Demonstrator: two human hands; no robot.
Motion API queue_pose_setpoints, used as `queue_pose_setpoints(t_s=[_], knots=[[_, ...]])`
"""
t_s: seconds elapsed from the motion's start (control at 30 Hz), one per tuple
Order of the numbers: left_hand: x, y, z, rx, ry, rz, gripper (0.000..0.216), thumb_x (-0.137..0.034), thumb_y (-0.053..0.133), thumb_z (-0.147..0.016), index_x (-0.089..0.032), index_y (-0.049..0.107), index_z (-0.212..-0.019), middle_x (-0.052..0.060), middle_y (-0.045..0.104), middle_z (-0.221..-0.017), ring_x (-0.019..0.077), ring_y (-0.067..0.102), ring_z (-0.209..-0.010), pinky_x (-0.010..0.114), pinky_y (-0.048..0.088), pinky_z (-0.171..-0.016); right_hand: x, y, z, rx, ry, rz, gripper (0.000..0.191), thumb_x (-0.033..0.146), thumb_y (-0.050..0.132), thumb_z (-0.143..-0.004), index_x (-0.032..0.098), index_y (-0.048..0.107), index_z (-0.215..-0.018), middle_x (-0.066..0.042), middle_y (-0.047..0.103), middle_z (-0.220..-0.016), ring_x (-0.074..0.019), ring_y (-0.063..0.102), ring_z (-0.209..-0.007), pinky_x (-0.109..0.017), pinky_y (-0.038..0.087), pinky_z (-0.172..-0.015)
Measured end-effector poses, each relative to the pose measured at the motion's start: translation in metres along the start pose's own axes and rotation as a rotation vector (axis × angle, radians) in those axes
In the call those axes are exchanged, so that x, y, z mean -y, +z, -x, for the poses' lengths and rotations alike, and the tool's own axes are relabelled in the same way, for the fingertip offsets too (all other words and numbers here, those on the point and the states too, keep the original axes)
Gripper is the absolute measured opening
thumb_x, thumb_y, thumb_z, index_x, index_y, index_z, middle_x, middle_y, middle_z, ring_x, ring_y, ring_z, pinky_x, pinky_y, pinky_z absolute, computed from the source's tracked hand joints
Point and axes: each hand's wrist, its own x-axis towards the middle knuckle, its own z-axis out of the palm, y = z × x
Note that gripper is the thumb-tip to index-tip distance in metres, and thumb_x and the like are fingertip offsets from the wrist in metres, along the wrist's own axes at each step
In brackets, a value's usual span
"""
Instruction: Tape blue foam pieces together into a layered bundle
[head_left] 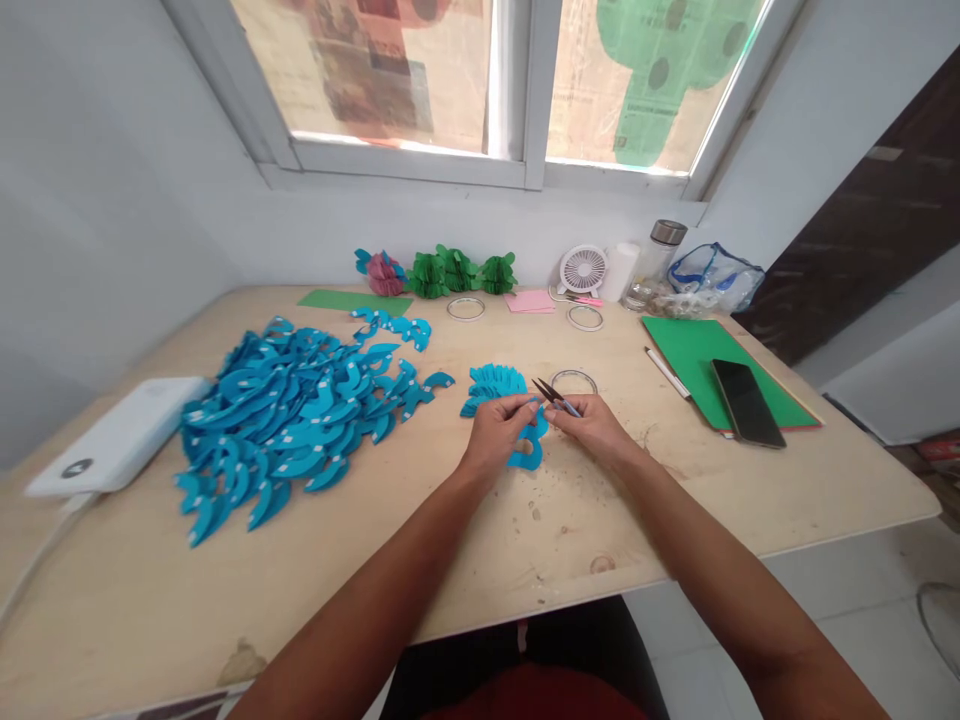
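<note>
My left hand (501, 432) pinches a blue curved paper piece (529, 452) just above the wooden table (465, 560). My right hand (592, 428) holds small dark tweezers (552, 395), their tips pointing up and left toward the paper. Right behind my hands lies a small fanned stack of blue pieces (493, 385). A large heap of blue crescent paper pieces (300, 410) with white tabs spreads over the table to the left.
A white box (120, 445) lies at the far left. A green folder (720, 370) with a black phone (746, 402) lies at right. Tape rings (574, 380), green paper flowers (457, 272), pink notes, a small fan (583, 270) and a jar (654, 262) line the back.
</note>
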Motion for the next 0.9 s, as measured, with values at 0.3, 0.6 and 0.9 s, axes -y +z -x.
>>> queue_pose_setpoints(t_s=[0.3,0.6,0.9], knots=[[0.005,0.003,-0.001,0.079,0.041,-0.021,0.037,-0.035,0.069,-0.062,-0.014,0.067,-0.093,0.001,0.062,-0.068,0.0092,0.054,-0.05,0.022,0.047,-0.048,-0.003,-0.003,-0.005,-0.157,-0.017,-0.043,0.028,0.042,0.066,-0.063,0.016,0.055,-0.062,0.006,0.033,-0.05,-0.0065,0.026,-0.046,-0.023,0.019,-0.046],[0.005,0.002,0.002,0.153,0.26,-0.073,0.058,-0.026,0.054,-0.075,-0.019,0.04,-0.131,-0.003,0.059,-0.062,0.0119,0.06,-0.061,0.027,0.049,-0.067,0.004,-0.008,-0.004,-0.298,-0.007,-0.049,0.034,0.05,0.063,-0.062,0.017,0.054,-0.065,0.005,0.031,-0.051,-0.0065,0.024,-0.046,-0.023,0.018,-0.042],[0.004,0.002,0.001,0.096,0.327,-0.214,0.024,-0.02,0.049,-0.075,-0.017,0.071,-0.084,0.001,0.064,-0.06,0.0138,0.061,-0.061,0.026,0.048,-0.065,-0.002,-0.009,-0.007,-0.306,-0.058,-0.001,0.032,0.048,0.061,-0.065,0.017,0.055,-0.063,0.004,0.037,-0.053,-0.0078,0.03,-0.048,-0.023,0.024,-0.046]])
